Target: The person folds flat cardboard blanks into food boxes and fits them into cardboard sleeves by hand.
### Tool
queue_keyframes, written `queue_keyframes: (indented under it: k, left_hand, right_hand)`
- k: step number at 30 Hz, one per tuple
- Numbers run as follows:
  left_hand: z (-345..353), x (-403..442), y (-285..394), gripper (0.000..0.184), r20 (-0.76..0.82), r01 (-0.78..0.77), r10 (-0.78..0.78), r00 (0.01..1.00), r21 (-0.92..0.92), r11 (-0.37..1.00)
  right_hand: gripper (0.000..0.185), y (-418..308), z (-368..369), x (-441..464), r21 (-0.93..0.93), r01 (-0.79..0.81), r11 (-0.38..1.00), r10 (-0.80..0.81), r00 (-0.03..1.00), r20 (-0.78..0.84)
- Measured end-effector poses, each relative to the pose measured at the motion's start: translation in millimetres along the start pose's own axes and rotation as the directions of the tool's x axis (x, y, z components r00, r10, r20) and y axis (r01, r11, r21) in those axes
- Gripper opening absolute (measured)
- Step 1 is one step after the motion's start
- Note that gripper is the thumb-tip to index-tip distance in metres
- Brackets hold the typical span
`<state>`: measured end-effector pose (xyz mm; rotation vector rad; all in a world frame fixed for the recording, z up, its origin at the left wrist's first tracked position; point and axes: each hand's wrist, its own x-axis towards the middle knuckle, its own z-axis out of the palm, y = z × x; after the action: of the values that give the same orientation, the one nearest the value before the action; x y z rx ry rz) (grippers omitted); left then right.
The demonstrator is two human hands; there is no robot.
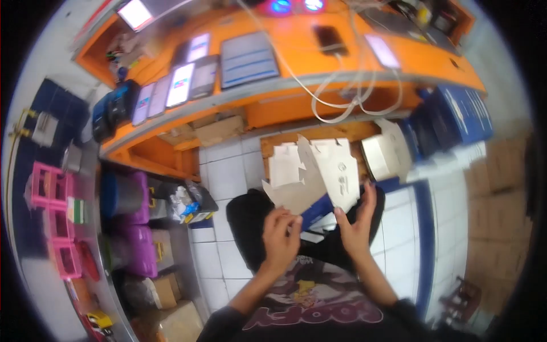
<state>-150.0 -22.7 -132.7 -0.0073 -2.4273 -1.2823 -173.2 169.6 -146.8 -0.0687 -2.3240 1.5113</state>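
Observation:
A partly folded cardboard box, pale inside and blue on one outer strip, lies over my lap with its flaps spread. At its near left edge my left hand is closed, thumb and fingers pinching the board by the blue strip. My right hand holds the near right corner; its thumb touches the edge and its fingers reach up along the right side. Small print shows on the right pale flap. The fingertips behind the board are partly hidden.
An orange desk ahead carries several phones, a tablet and looped white cables. Another open pale box stands right of the one in my hands, near blue boxes. Shelves with purple bins line the left.

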Motion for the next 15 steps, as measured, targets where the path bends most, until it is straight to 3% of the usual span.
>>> queue_keyframes:
  k: [1, 2, 4, 7, 9, 10, 12, 14, 15]
  left_hand:
    - [3, -5, 1, 0.009, 0.0, -0.015, 0.015, 1.0, -0.053, 0.998]
    - [4, -8, -1, 0.009, 0.078, -0.07, 0.072, 0.994, -0.02, 0.997]
    - [10, -17, -1, 0.011, 0.179, -0.177, 0.179, 0.968, -0.026, 0.984]
    - [20, -34, -8, 0.01, 0.247, -0.218, 0.216, 0.944, -0.021, 0.976]
    - [27, -40, -15, 0.013, 0.29, -0.229, 0.221, 0.931, -0.008, 0.973]
    - [26, -39, -11, 0.013, 0.274, -0.231, 0.223, 0.935, -0.004, 0.973]
    - [25, -38, -2, 0.019, 0.328, -0.159, 0.068, 0.942, 0.261, 0.952]
    - [24, -33, -10, 0.025, 0.336, -0.092, 0.004, 0.942, 0.248, 0.964]
    - [21, -30, -15, 0.031, 0.357, -0.027, -0.062, 0.932, 0.237, 0.971]
  right_hand:
    - [0.087, -6, 9, -6, 0.51, -0.385, 0.769, 0.309, 0.923, 0.23]
    - [0.082, -22, 2, -7, 0.585, -0.746, 0.319, 0.547, 0.649, 0.529]
    - [0.069, -2, 12, -21, 0.581, -0.811, 0.065, 0.515, 0.526, 0.677]
    - [0.061, -1, 27, -25, 0.606, -0.792, 0.076, 0.596, 0.523, 0.609]
    - [0.049, -6, 32, -22, 0.563, -0.777, 0.281, 0.719, 0.559, 0.413]
    - [0.049, -2, 34, -23, 0.56, -0.776, 0.29, 0.709, 0.567, 0.42]
    - [0.038, 18, 38, -32, 0.408, -0.704, 0.581, 0.633, 0.706, 0.317]
    - [0.03, 34, 30, -32, 0.363, -0.677, 0.641, 0.598, 0.736, 0.318]
    - [0.03, 33, 26, -28, 0.306, -0.601, 0.739, 0.556, 0.799, 0.228]
